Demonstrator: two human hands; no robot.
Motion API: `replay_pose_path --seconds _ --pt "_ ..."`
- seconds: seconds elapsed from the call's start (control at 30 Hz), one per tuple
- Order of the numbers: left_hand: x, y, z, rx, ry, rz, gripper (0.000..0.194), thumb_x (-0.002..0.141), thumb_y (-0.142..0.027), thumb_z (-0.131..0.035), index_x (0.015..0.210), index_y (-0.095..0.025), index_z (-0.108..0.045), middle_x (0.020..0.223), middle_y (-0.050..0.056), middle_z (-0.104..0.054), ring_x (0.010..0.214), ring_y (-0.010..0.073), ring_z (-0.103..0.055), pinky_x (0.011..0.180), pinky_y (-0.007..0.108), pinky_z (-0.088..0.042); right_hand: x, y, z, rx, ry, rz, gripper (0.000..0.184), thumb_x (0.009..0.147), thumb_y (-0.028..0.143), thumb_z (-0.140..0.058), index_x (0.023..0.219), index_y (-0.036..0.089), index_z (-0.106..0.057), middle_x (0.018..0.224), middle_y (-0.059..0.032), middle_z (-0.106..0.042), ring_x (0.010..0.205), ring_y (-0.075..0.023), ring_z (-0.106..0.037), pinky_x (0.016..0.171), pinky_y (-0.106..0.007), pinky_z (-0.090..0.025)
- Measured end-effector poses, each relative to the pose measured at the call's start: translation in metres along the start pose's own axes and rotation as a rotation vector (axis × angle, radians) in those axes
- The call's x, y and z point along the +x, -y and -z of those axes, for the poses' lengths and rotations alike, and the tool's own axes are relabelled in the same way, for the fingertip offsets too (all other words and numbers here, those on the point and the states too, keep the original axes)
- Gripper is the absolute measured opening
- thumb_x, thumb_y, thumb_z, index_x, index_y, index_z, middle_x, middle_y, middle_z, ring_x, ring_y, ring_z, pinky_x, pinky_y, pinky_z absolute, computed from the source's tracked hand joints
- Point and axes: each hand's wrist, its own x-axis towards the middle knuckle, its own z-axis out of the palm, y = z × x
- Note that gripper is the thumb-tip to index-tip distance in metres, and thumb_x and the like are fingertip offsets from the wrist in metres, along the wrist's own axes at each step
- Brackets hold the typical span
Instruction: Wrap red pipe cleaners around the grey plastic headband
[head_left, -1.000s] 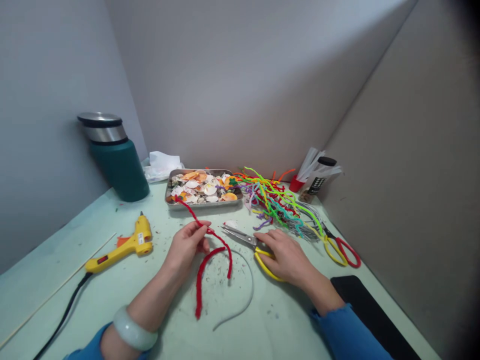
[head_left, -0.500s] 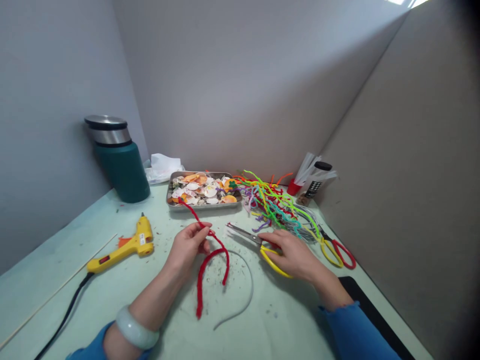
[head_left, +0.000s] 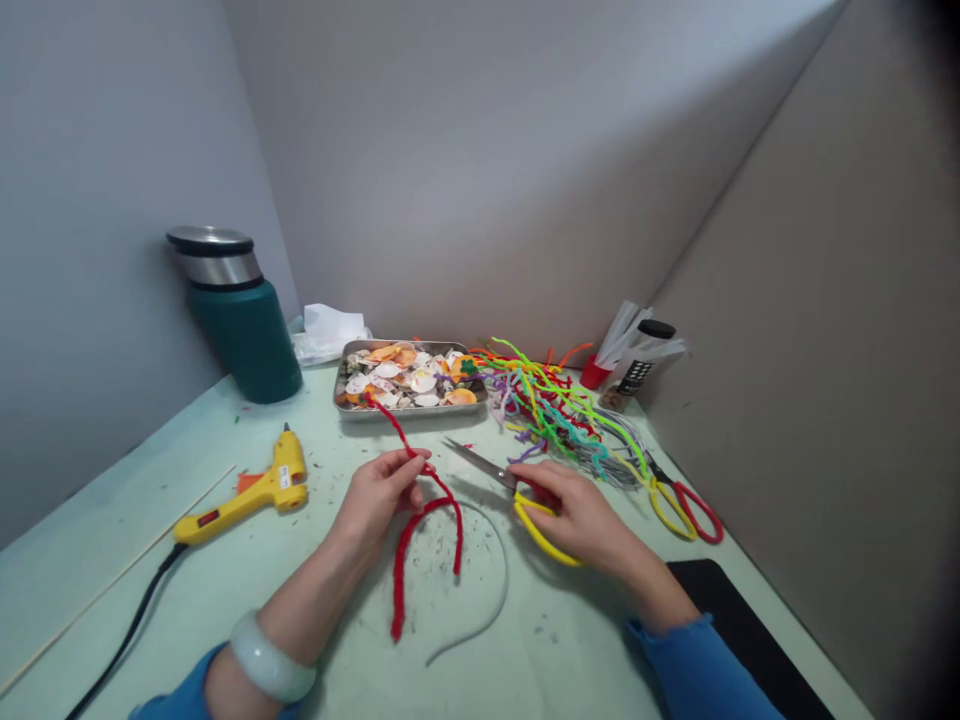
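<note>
Between thumb and fingers my left hand (head_left: 382, 497) pinches a red pipe cleaner (head_left: 457, 535), whose one end points up toward the shell tray and whose other end hangs down. Beneath it a curved red length (head_left: 398, 590) meets a grey wire or pipe cleaner (head_left: 505, 570) that bends round on the table; how they join is hard to make out. My right hand (head_left: 574, 510) is closed round the yellow and red handles of a pair of scissors (head_left: 480, 462). The blades point left toward the pipe cleaner, a little apart from it.
A metal tray (head_left: 409, 411) of shells stands at the back, beside a tangle of coloured pipe cleaners (head_left: 559, 420). On the left are a yellow glue gun (head_left: 255, 497), a thin stick (head_left: 112, 580) and a green flask (head_left: 247, 335). Other scissors (head_left: 694, 515) lie at right, near a black flat object (head_left: 724, 620).
The scissors have shifted slightly left and up. A small red bit that was at their blade tips now appears on the table behind the blades. My left hand has barely moved.
</note>
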Motion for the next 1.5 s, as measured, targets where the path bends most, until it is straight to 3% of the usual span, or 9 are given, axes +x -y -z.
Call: replay_pose_path --seconds 0.2,0.4,0.63,1.23,1.5 --pt "0.002 0.0 0.002 -0.062 -0.026 0.017 0.035 0.068 -0.032 -0.074 0.094 -0.009 -0.067 0.05 -0.002 -0.055 0.044 0.0059 -0.046 0.045 0.016 -0.037 -0.001 -0.003 -0.017 0.104 -0.1 0.076 0.044 0.075 0.015 -0.058 0.118 0.022 -0.058 0.099 -0.0061 -0.061 0.074 -0.0152 -0.056 0.066 -0.027 -0.044" --pt "0.004 -0.001 0.003 -0.127 -0.039 0.026 0.034 0.065 -0.029 -0.077 0.092 -0.01 -0.068 0.053 -0.002 -0.057 0.042 0.005 -0.046 0.043 0.016 -0.037 -0.003 -0.008 -0.02 0.073 -0.091 0.152 0.044 0.074 0.017 -0.062 0.117 0.023 -0.058 0.089 -0.004 -0.06 0.067 -0.0137 -0.053 0.061 -0.026 -0.041" --pt "0.003 -0.003 0.002 -0.124 -0.071 0.01 0.035 0.064 -0.028 -0.077 0.091 -0.009 -0.069 0.056 -0.003 -0.057 0.042 0.0043 -0.046 0.043 0.016 -0.038 -0.004 -0.008 -0.023 -0.007 -0.082 0.207 0.043 0.077 0.022 -0.062 0.119 0.022 -0.059 0.093 -0.0058 -0.062 0.067 -0.0136 -0.055 0.06 -0.025 -0.042" --pt "0.003 -0.003 0.003 -0.08 -0.088 0.022 0.037 0.063 -0.03 -0.078 0.091 -0.008 -0.07 0.055 -0.002 -0.058 0.043 0.0042 -0.045 0.044 0.016 -0.035 -0.005 -0.006 -0.024 -0.18 -0.062 0.221 0.041 0.08 0.024 -0.06 0.121 0.021 -0.058 0.097 -0.0089 -0.063 0.083 -0.0197 -0.061 0.069 -0.028 -0.046" --pt "0.003 -0.003 0.002 -0.068 -0.106 0.025 0.037 0.061 -0.031 -0.079 0.089 -0.008 -0.071 0.052 -0.002 -0.057 0.042 0.005 -0.044 0.043 0.017 -0.033 -0.005 -0.002 -0.021 -0.256 -0.079 0.238 0.041 0.08 0.025 -0.058 0.122 0.021 -0.057 0.096 -0.0091 -0.062 0.079 -0.0195 -0.06 0.065 -0.028 -0.045"
